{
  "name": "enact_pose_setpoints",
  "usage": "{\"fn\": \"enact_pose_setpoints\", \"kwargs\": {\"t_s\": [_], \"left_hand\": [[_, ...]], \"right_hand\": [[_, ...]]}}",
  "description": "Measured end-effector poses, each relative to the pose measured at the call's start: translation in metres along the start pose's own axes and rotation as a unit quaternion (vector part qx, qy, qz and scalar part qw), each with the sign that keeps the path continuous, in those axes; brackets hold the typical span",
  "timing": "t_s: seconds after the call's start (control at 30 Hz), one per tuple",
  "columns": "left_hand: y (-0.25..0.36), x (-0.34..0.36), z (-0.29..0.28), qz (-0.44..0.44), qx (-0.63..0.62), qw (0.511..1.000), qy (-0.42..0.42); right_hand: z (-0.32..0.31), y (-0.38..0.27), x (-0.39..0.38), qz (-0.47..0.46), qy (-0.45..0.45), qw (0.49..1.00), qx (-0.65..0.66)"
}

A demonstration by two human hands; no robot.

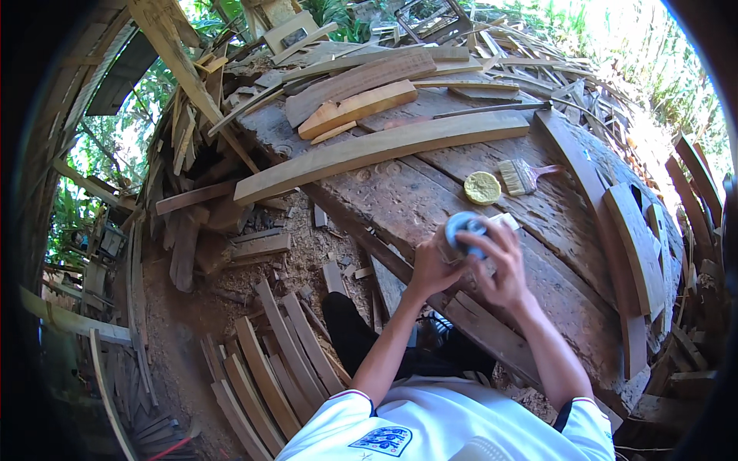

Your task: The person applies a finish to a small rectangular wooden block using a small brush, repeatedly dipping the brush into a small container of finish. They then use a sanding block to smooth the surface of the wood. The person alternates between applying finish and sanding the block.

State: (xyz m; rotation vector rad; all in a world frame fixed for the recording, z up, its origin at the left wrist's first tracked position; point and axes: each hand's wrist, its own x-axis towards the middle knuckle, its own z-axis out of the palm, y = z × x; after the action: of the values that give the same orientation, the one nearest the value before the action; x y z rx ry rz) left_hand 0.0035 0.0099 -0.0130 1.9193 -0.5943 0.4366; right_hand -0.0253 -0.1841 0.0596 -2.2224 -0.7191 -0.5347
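While the left hand (435,267) wraps its fingers around a blurred, blue-topped container (464,224) right of the frame's centre, seemingly steadying it, the right hand (501,270) curls its fingers around the top. On the tabletop (384,201), a brush (518,177) and yellow disc (483,188) lie just beyond, probably for easy reach.

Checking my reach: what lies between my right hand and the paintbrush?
In the head view, a small whitish object shows just beyond your right hand, then worn wooden tabletop up to the paintbrush.
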Motion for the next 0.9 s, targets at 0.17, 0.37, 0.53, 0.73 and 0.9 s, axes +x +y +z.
{"fn": "enact_pose_setpoints", "kwargs": {"t_s": [0.17, 0.37, 0.53, 0.73, 0.9], "left_hand": [[0.014, 0.006, 0.003, -0.033, 0.087, 0.996, -0.015], [0.011, 0.004, 0.010, -0.072, 0.044, 0.996, 0.037], [0.018, 0.009, 0.008, -0.042, 0.105, 0.993, 0.018], [0.018, 0.008, -0.002, -0.038, 0.026, 0.999, 0.014], [0.008, -0.002, 0.007, -0.052, 0.071, 0.996, -0.031]], "right_hand": [[-0.001, 0.027, -0.007, 0.138, 0.072, 0.986, -0.052], [0.002, 0.005, -0.001, 0.068, 0.040, 0.997, -0.025], [-0.003, 0.035, -0.008, 0.182, 0.084, 0.979, -0.028], [-0.001, 0.008, 0.000, 0.049, -0.013, 0.999, -0.011], [-0.003, 0.021, -0.003, 0.112, 0.068, 0.991, -0.019]]}}
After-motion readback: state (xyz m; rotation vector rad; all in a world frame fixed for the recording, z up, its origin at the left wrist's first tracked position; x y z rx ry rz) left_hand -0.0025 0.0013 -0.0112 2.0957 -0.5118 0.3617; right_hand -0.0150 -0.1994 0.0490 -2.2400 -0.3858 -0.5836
